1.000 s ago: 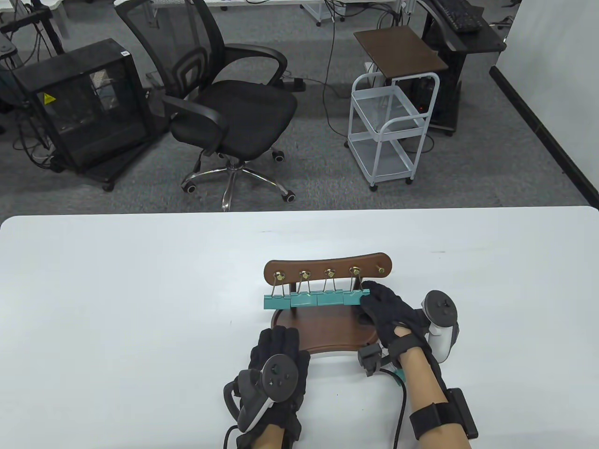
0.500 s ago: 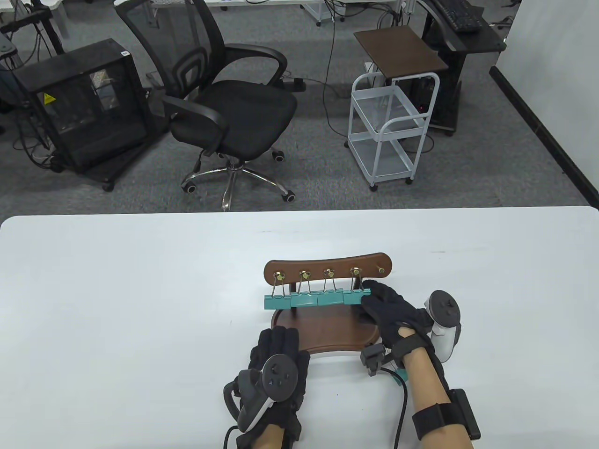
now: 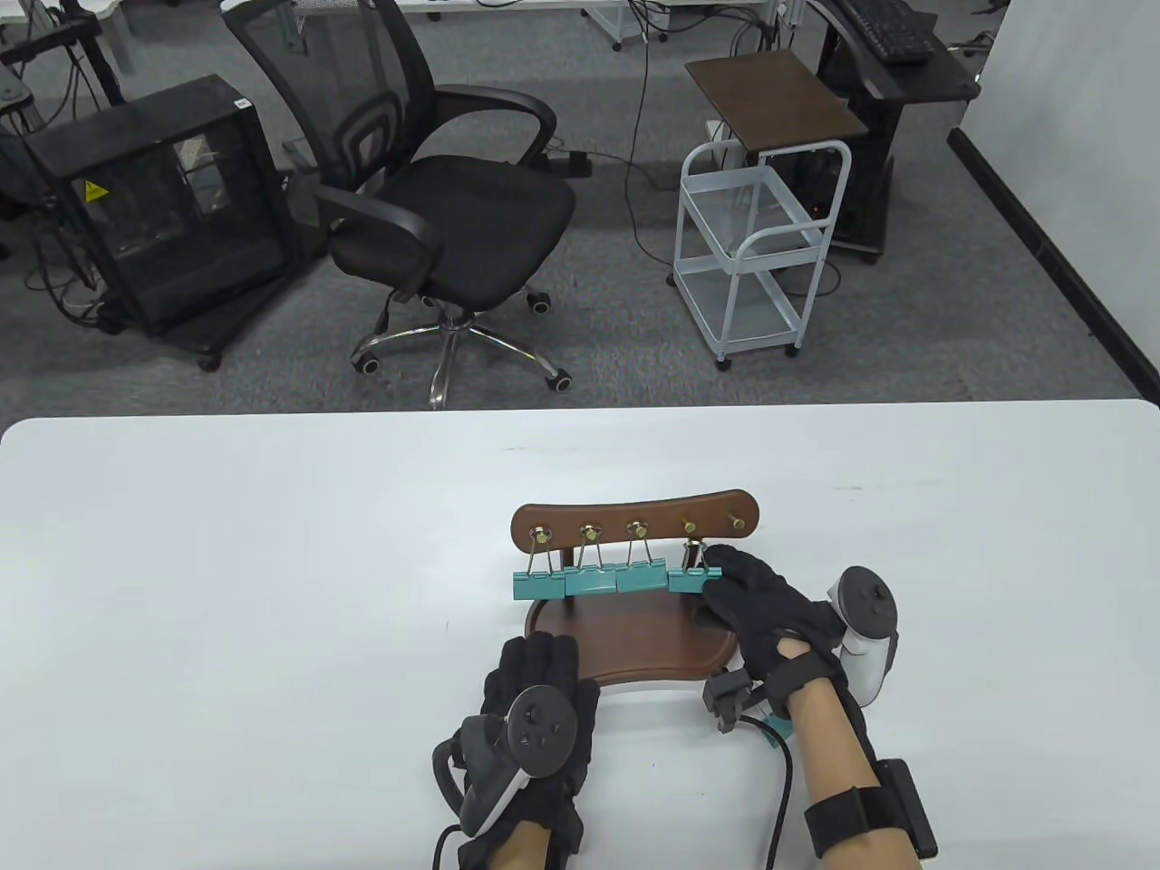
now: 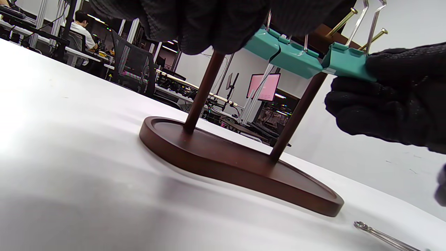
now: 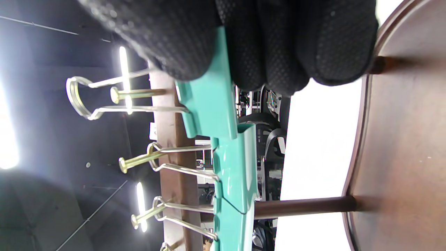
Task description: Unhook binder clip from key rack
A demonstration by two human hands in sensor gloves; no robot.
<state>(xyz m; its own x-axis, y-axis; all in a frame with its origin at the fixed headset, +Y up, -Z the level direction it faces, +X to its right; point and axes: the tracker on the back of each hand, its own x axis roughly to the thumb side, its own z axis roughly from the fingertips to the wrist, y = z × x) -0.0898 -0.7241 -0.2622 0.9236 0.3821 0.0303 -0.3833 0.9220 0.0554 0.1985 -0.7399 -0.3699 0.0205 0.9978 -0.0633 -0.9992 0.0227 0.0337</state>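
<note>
The brown wooden key rack [image 3: 634, 518] stands on its oval base [image 3: 634, 639] in the middle of the table. Three teal binder clips [image 3: 594, 582] hang by their wire loops from the brass hooks on the left. My right hand [image 3: 757, 603] pinches the fourth teal clip [image 3: 694, 580] by its right end. Its wire loop [image 3: 693, 547] sits just below the fourth hook [image 3: 688, 525]. In the right wrist view the held clip [image 5: 209, 104] has its loop [image 5: 75, 97] out past the hook's tip [image 5: 115, 94]. My left hand [image 3: 535, 689] rests at the base's front left edge and holds nothing.
The fifth hook [image 3: 737, 522] at the rack's right end is bare. A thin metal piece [image 4: 383, 237] lies on the white table [image 3: 227, 589] near the base's right end. Beyond the far table edge stand an office chair [image 3: 435, 208] and a white cart [image 3: 761, 245].
My right hand has drawn the fourth clip slightly right and toward me. Its wire loop has come off the fourth hook, which now shows bare. The left hand has not moved.
</note>
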